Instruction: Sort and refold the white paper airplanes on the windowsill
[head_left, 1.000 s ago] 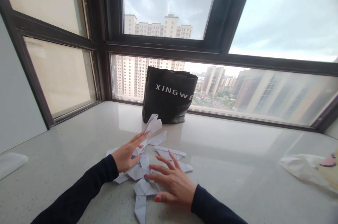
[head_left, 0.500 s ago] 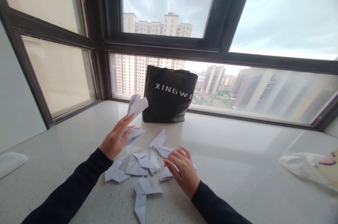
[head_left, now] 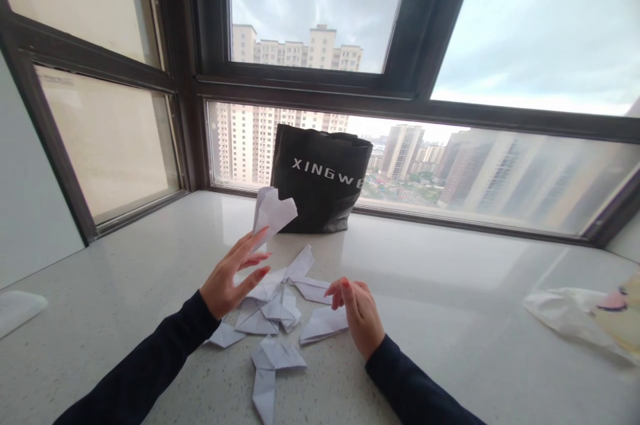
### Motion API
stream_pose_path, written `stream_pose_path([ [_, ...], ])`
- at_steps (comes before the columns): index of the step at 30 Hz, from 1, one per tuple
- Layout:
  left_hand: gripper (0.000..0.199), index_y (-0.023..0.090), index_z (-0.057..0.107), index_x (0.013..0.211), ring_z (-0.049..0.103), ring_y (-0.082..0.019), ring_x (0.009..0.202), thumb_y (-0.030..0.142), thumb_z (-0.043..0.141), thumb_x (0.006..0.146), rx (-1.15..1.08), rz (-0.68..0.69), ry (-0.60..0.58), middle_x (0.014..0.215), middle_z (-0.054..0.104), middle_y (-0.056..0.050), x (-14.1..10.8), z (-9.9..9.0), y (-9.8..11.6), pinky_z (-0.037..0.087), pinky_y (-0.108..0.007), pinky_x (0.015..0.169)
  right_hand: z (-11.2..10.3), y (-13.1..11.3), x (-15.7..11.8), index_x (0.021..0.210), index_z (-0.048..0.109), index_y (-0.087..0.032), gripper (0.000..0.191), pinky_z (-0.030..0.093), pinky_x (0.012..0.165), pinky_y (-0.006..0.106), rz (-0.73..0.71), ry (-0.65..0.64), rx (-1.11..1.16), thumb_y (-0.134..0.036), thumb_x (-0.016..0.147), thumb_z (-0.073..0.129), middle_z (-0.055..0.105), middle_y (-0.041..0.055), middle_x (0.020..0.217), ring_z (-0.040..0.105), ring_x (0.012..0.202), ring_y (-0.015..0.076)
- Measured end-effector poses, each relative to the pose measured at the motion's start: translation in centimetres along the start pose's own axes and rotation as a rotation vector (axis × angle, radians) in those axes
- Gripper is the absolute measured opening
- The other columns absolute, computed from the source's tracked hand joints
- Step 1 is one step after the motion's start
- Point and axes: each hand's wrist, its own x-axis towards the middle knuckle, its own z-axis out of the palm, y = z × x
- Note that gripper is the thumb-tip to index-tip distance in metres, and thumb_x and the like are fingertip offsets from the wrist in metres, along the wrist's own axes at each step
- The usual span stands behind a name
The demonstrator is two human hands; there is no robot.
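Note:
My left hand [head_left: 235,278] is raised over the left of a paper pile, with a folded white paper piece [head_left: 276,215] at its index finger, seemingly pinched between the fingers. The thumb stands apart from it. Loosely curled, my right hand [head_left: 364,318] has nothing visible in its fingers. Beside it lies a flat folded paper [head_left: 323,325], whose right end is hidden by the hand. Overlapping folded papers [head_left: 280,309] lie between the hands. An angled folded piece [head_left: 265,375] rests nearer me, and another bent piece [head_left: 300,263] lies farther back.
A black bag [head_left: 320,188] with white lettering stands at the back against the window. On the right of the speckled white counter [head_left: 440,318] lies a crumpled whitish wrapper [head_left: 565,315]. A white object [head_left: 20,311] sits at the left edge.
My left hand has shifted right and slightly down with the upper paper; the paper beneath its thumb now appears on the pile. My right hand has moved right, uncovering more of the flat paper.

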Motion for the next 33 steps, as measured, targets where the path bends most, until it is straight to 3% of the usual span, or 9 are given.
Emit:
stream_pose_path([
  [3, 0.042, 0.019, 0.041, 0.125, 0.06, -0.023, 0.092, 0.036, 0.041, 0.086, -0.058, -0.034, 0.049, 0.129, 0.04, -0.013, 0.2, -0.5, 0.2, 0.048, -0.036, 0.083, 0.1, 0.1, 0.0, 0.06, 0.058, -0.019, 0.059, 0.031, 0.068, 0.028, 0.017, -0.011, 0.007, -0.046, 0.09, 0.015, 0.051, -0.0025, 0.049, 0.05, 0.05, 0.011],
  [8, 0.041, 0.017, 0.042, 0.123, 0.061, -0.02, 0.087, 0.024, 0.043, 0.082, 0.11, -0.094, 0.093, 0.127, 0.041, -0.012, 0.6, -2.0, -0.2, 0.048, -0.034, 0.083, 0.3, -0.1, 0.0, 0.06, 0.058, -0.018, 0.059, 0.032, 0.066, 0.028, 0.014, -0.039, 0.008, -0.047, 0.09, 0.015, 0.05, -0.0029, 0.047, 0.05, 0.049, 0.0106],
  [11, 0.054, 0.02, 0.037, 0.127, 0.06, -0.018, 0.09, 0.011, 0.04, 0.074, 0.176, -0.107, -0.008, 0.133, 0.034, -0.009, 0.6, -2.9, -1.1, 0.046, -0.034, 0.085, 0.4, -0.2, 0.0, 0.059, 0.057, -0.018, 0.059, 0.032, 0.064, 0.027, 0.011, -0.069, -0.009, -0.047, 0.089, 0.016, 0.051, -0.0028, 0.048, 0.05, 0.049, 0.0106],
  [15, 0.071, 0.024, 0.025, 0.132, 0.048, -0.023, 0.11, 0.007, 0.04, 0.065, 0.207, -0.159, -0.196, 0.138, 0.026, -0.006, 0.0, -3.4, -2.3, 0.041, -0.038, 0.09, 0.5, -0.3, -0.1, 0.059, 0.057, -0.018, 0.06, 0.033, 0.064, 0.026, 0.014, -0.091, -0.028, -0.048, 0.089, 0.015, 0.05, -0.003, 0.047, 0.05, 0.049, 0.0105],
  [19, 0.08, 0.019, 0.021, 0.134, 0.028, -0.026, 0.124, 0.01, 0.053, 0.061, 0.257, -0.126, -0.361, 0.138, 0.028, -0.008, -1.0, -1.9, -3.0, 0.023, -0.043, 0.101, 0.5, -0.3, -0.1, 0.059, 0.058, -0.019, 0.06, 0.033, 0.065, 0.026, 0.009, -0.098, -0.035, -0.048, 0.089, 0.015, 0.051, -0.0034, 0.047, 0.051, 0.049, 0.0101],
  [21, 0.077, 0.018, 0.025, 0.133, 0.029, -0.023, 0.124, 0.005, 0.049, 0.061, 0.282, -0.108, -0.373, 0.136, 0.032, -0.008, -1.2, -0.6, -3.1, 0.021, -0.041, 0.102, 0.5, -0.4, -0.1, 0.06, 0.058, -0.019, 0.06, 0.034, 0.064, 0.026, 0.007, -0.1, -0.042, -0.048, 0.089, 0.014, 0.051, -0.0035, 0.047, 0.051, 0.048, 0.0098],
  [24, 0.059, 0.017, 0.039, 0.126, 0.039, -0.021, 0.118, 0.004, 0.039, 0.068, 0.288, -0.117, -0.267, 0.13, 0.041, -0.008, -0.9, 0.7, -2.7, 0.032, -0.037, 0.098, 0.4, -0.4, -0.1, 0.06, 0.058, -0.019, 0.06, 0.034, 0.064, 0.025, 0.002, -0.096, -0.053, -0.048, 0.09, 0.014, 0.051, -0.0036, 0.047, 0.05, 0.048, 0.0097],
  [27, 0.045, 0.015, 0.044, 0.122, 0.046, -0.022, 0.112, 0.014, 0.04, 0.077, 0.212, -0.125, -0.087, 0.126, 0.045, -0.008, -0.2, 0.8, -1.9, 0.039, -0.036, 0.093, 0.4, -0.5, 0.0, 0.06, 0.058, -0.019, 0.06, 0.035, 0.065, 0.026, -0.004, -0.095, -0.061, -0.047, 0.09, 0.014, 0.051, -0.0035, 0.047, 0.05, 0.048, 0.0099],
  [33, 0.047, 0.015, 0.039, 0.125, 0.043, -0.023, 0.114, 0.025, 0.045, 0.08, 0.116, -0.115, 0.164, 0.13, 0.04, -0.009, 0.2, 0.0, -1.4, 0.04, -0.034, 0.092, 0.4, -0.6, -0.1, 0.06, 0.057, -0.019, 0.059, 0.034, 0.065, 0.027, -0.003, -0.099, -0.063, -0.046, 0.09, 0.015, 0.051, -0.0032, 0.047, 0.05, 0.049, 0.0103],
])
